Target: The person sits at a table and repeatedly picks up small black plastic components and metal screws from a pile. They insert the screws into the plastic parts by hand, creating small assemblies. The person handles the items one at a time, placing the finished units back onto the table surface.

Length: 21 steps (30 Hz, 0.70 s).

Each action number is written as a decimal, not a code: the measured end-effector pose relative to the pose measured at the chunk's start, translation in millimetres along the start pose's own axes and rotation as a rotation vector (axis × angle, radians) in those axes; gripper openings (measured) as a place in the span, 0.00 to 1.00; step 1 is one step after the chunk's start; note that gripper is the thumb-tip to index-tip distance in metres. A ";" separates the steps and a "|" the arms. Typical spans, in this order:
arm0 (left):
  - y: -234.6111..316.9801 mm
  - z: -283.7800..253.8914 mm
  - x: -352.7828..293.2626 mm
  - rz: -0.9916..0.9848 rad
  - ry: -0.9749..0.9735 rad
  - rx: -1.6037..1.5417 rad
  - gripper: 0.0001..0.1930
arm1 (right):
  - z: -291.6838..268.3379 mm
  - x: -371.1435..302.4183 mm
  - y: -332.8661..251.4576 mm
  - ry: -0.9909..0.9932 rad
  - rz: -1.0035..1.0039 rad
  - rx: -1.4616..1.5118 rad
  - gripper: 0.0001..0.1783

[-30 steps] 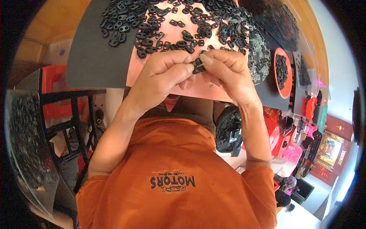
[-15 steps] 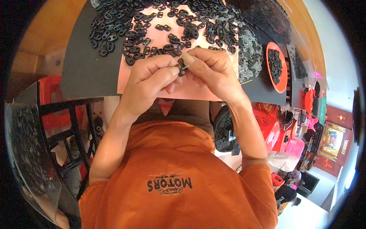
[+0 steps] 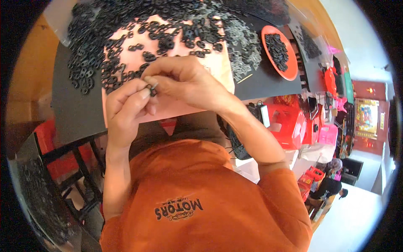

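Black piece in hands near sheet's edge.

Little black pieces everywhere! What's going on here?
A person is working with bare hands over a pink sheet. The left hand pinches a small dark piece, and the right hand meets it with its fingertips; its exact grip is hidden. Many black pieces lie loose beyond the hands. To the right are a pale, see-through heap and an orange-red plate of dark pieces.
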<state>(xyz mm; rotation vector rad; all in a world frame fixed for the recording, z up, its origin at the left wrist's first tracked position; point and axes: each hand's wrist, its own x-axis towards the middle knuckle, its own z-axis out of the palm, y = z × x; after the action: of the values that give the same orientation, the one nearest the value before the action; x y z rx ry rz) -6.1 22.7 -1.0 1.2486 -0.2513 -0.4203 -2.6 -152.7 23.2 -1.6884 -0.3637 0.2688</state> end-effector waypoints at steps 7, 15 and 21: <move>0.0 -1.3 0.3 0.007 -0.020 0.047 0.10 | -5.6 -2.4 -1.9 0.002 -0.025 -0.099 0.09; -2.1 3.6 2.5 0.051 -0.009 -0.027 0.10 | -8.8 -7.2 1.0 -0.008 0.005 0.026 0.09; 5.1 -4.1 -0.5 -0.004 -0.104 -0.160 0.09 | -8.3 -7.2 -9.9 0.019 0.219 0.225 0.07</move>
<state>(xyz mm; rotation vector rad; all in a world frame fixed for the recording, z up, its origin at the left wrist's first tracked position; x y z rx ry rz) -4.0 27.8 2.6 1.0726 -0.2982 -0.4995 -6.9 -161.8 34.1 -1.5073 -0.1279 0.4392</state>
